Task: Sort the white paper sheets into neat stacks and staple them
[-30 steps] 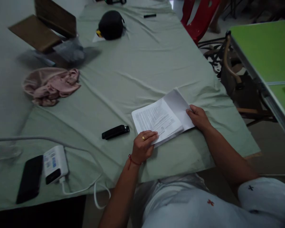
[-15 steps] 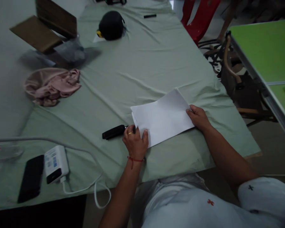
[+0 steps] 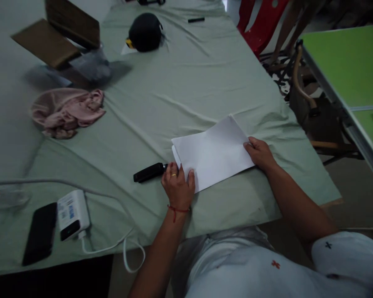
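Observation:
A stack of white paper (image 3: 213, 154) lies blank side up on the pale green tablecloth (image 3: 186, 91) near the front edge. My left hand (image 3: 178, 186) rests at the stack's left corner, fingers lying flat and slightly spread, thumb on the paper. A black stapler (image 3: 149, 172) lies just left of that hand, its end touching or almost touching my fingertips. My right hand (image 3: 260, 154) presses on the stack's right edge with fingers curled over the paper.
A white power bank (image 3: 71, 214) with a cable and a black phone (image 3: 39, 233) lie at front left. Pink cloth (image 3: 65, 111), cardboard pieces (image 3: 57, 37) and a black pouch (image 3: 145, 32) sit farther back. A red chair (image 3: 261, 22) and green table (image 3: 345, 66) stand to the right.
The printed top sheet has been turned down, so the stack now shows a blank face. My left hand moved left from the sheet's edge to the stack's corner, next to the stapler.

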Tool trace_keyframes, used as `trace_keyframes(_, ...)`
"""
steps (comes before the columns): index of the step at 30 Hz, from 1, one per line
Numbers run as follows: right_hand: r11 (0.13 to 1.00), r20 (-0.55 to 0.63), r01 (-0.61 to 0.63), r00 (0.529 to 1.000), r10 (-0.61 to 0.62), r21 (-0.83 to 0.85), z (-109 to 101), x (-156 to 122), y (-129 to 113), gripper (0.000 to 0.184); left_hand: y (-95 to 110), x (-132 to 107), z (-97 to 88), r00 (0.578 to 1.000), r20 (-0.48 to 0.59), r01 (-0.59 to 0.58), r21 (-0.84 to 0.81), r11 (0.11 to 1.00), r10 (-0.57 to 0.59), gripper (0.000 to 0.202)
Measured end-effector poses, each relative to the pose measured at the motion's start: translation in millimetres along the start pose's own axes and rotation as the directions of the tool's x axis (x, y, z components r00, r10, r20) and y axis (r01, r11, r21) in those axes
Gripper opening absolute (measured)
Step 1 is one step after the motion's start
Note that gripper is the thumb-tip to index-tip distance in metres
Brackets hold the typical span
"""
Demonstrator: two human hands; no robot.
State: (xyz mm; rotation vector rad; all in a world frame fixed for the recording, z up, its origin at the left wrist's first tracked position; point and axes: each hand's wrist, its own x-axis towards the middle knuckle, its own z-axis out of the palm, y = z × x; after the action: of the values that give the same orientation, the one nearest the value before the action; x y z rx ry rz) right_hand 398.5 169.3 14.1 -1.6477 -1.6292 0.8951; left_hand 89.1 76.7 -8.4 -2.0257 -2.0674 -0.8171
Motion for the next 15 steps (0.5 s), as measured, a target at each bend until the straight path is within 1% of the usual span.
trace_keyframes(3,1.0,0.005,0.0,1.0,0.0,0.026,0.3,-0.1,0.5,0.026,1.1,0.3,-0.8,1.0,-0.004,-0.021,-0.003,1.0,0.021,0.036)
trace_keyframes(9,1.0,0.008,-0.006,1.0,0.005,0.009,-0.8,-0.4,-2.0,0.026,3.2,1.7,-3.2,0.998,-0.001,-0.058,-0.02,0.998,0.057,0.025)
trace_keyframes(12,1.0,0.004,-0.001,1.0,0.001,0.006,-1.0,-0.7,-2.4,0.027,1.3,1.8,-1.6,0.997,0.0,-0.081,-0.085,0.993,0.081,0.026)
trace_keyframes(15,1.0,0.002,0.003,1.0,-0.003,0.024,-0.2,-0.6,-0.6,0.027,-1.4,1.8,0.9,0.997,-0.009,-0.074,-0.14,0.987,0.073,0.03)
